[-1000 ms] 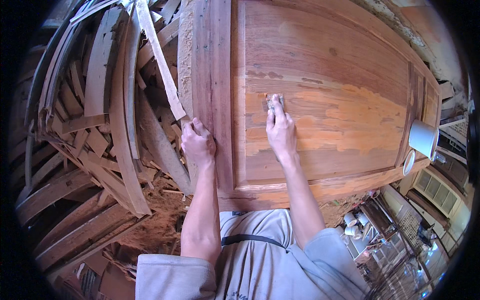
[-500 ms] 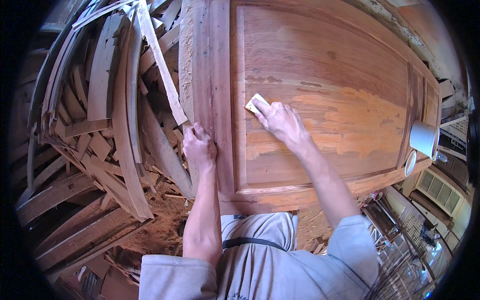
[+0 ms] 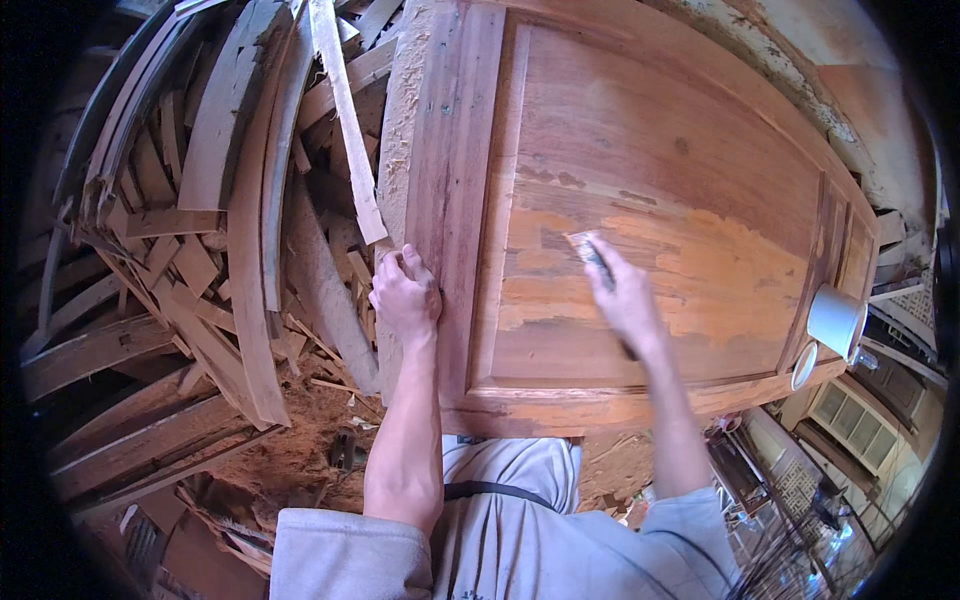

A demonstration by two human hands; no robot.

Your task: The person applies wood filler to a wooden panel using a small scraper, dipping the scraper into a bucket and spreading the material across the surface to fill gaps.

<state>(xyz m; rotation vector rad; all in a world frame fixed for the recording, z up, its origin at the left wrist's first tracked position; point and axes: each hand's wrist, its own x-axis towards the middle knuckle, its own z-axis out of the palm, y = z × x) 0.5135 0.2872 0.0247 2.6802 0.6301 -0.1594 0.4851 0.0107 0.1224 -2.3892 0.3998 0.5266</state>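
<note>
**Orange Paste on My Big Wood Door**

The biggest thing is the wood door. It is right in front of me, with a wide flat middle and a raised frame around it. To its left is a big messy pile of boards, leaning and lying on each other every which way. Below me is my gray shirt, with a dark strap across it. Orange paste makes a long, patchy smear across the middle of the door. Bare brown wood shows above and below it.

A long, thin stick comes down from the pile, and its end is just beside my left hand. That hand is at the left edge of the door with its fingers bent in. I can't tell if they pinch anything. My right hand is blurry and out over the orange paste. A white bucket is at the right end of the door, with a round white lid near it. Smallest is the flat scraper, held in my right fingers. I can't tell if it touches the door.
</note>
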